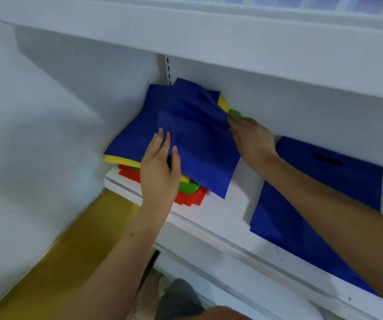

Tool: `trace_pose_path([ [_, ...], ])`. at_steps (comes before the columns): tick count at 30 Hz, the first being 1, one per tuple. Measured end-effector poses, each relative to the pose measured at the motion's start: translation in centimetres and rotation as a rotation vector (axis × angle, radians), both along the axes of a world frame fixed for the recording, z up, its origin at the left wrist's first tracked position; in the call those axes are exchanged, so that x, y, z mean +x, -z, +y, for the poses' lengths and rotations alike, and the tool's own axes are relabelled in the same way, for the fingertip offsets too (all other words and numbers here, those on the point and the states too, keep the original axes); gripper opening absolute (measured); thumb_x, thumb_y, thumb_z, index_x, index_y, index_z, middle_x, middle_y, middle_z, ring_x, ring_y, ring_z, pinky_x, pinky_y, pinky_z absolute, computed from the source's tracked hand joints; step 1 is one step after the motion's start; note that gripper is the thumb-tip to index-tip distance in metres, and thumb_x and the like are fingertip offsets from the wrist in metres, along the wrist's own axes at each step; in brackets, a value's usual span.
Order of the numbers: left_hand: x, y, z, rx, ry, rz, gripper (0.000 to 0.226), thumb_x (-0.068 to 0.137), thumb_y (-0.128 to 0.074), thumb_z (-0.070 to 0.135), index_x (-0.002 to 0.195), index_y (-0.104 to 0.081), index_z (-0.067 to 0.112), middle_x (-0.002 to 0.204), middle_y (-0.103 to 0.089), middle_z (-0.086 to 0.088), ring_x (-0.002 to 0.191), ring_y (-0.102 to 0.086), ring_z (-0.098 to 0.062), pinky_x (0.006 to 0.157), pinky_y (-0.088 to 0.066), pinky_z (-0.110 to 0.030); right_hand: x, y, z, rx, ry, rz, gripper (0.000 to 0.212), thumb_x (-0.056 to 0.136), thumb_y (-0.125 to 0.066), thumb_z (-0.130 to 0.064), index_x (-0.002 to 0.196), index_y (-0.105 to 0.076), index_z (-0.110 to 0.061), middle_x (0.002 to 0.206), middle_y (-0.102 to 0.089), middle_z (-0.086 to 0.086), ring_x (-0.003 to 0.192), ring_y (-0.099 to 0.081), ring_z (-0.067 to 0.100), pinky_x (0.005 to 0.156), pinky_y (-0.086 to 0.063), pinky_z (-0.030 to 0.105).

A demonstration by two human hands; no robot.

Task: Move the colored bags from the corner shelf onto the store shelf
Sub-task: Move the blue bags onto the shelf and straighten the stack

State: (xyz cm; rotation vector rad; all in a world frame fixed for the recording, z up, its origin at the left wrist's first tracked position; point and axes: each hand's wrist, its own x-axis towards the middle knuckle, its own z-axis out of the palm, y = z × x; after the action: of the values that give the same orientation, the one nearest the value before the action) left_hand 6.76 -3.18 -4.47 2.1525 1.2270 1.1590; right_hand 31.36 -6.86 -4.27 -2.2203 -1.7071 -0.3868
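Note:
A stack of flat coloured bags lies in the corner of the white shelf (229, 211): blue bags (190, 132) on top, with yellow (121, 160), green (188, 187) and red (190, 198) layers under them. My left hand (159, 168) rests on the top blue bag near its front edge, fingers straight and thumb on the cloth. My right hand (251, 139) pinches the right edge of the top blue bag, where the cloth bunches up. Another blue bag (296, 218) with a cut-out handle lies flat further right on the same shelf, partly under my right forearm.
An upper white shelf board (209, 38) overhangs the stack closely. A white side wall (36, 135) closes the corner on the left. Below it runs a yellow-brown surface (75, 250). A dark object (179, 299) lies low under the shelf.

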Motion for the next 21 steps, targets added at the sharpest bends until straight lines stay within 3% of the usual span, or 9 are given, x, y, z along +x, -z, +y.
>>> trace_pose_path([
  [2, 1.8, -0.4, -2.3, 0.003, 0.063, -0.021, 0.045, 0.106, -0.041, 0.032, 0.148, -0.046, 0.015, 0.158, -0.037, 0.005, 0.144, -0.032, -0.008, 0.116, -0.029, -0.022, 1.5, -0.9, -3.3, -0.030, 0.078, 0.041, 0.041, 0.100, -0.048, -0.013, 0.140, -0.049, -0.014, 0.141, -0.053, 0.003, 0.111, -0.060, 0.029, 0.079, -0.056, 0.042],
  [6, 5.3, 0.1, -6.8, -0.018, 0.250, -0.054, 0.045, 0.105, -0.043, 0.027, 0.148, -0.045, 0.012, 0.158, -0.036, 0.002, 0.144, -0.034, -0.011, 0.111, -0.029, -0.010, 4.4, -2.1, -10.1, -0.065, 0.175, 0.177, 0.040, 0.105, -0.034, -0.020, 0.144, -0.041, -0.013, 0.145, -0.048, 0.005, 0.122, -0.053, 0.027, 0.099, -0.047, 0.043],
  [9, 7.5, 1.6, -10.0, 0.014, 0.359, -0.001, 0.047, 0.102, -0.047, 0.024, 0.146, -0.047, 0.007, 0.155, -0.041, -0.001, 0.140, -0.039, -0.014, 0.108, -0.046, -0.034, 6.8, -1.5, -15.0, -0.081, 0.225, 0.209, 0.040, 0.105, -0.034, -0.022, 0.143, -0.042, -0.012, 0.145, -0.047, 0.006, 0.127, -0.048, 0.025, 0.105, -0.042, 0.041],
  [12, 8.8, 2.8, -13.0, 0.050, 0.424, 0.128, 0.052, 0.097, -0.058, 0.022, 0.145, -0.047, 0.007, 0.152, -0.046, -0.003, 0.134, -0.047, -0.020, 0.110, -0.043, -0.036, 9.5, 0.0, -19.2, -0.088, 0.281, 0.182, 0.044, 0.104, -0.040, -0.024, 0.147, -0.039, -0.014, 0.153, -0.037, 0.004, 0.139, -0.036, 0.020, 0.114, -0.032, 0.036],
  [15, 9.4, 3.6, -15.5, 0.012, 0.508, 0.227, 0.060, 0.094, -0.062, 0.036, 0.145, -0.048, 0.009, 0.151, -0.046, -0.001, 0.133, -0.048, -0.019, 0.112, -0.035, -0.026, 11.7, 1.5, -22.7, -0.118, 0.318, 0.151, 0.048, 0.102, -0.045, -0.028, 0.147, -0.039, -0.012, 0.155, -0.032, 0.004, 0.145, -0.027, 0.018, 0.117, -0.024, 0.032],
  [21, 9.6, 4.3, -16.8, 0.050, 0.638, 0.391, 0.082, 0.085, -0.046, 0.070, 0.150, -0.042, 0.020, 0.155, -0.039, 0.008, 0.140, -0.037, -0.010, 0.113, -0.021, -0.019, 13.9, 3.4, -26.0, -0.198, 0.373, 0.166, 0.054, 0.100, -0.047, -0.034, 0.148, -0.037, -0.010, 0.157, -0.029, 0.007, 0.147, -0.018, 0.019, 0.119, -0.016, 0.031],
])
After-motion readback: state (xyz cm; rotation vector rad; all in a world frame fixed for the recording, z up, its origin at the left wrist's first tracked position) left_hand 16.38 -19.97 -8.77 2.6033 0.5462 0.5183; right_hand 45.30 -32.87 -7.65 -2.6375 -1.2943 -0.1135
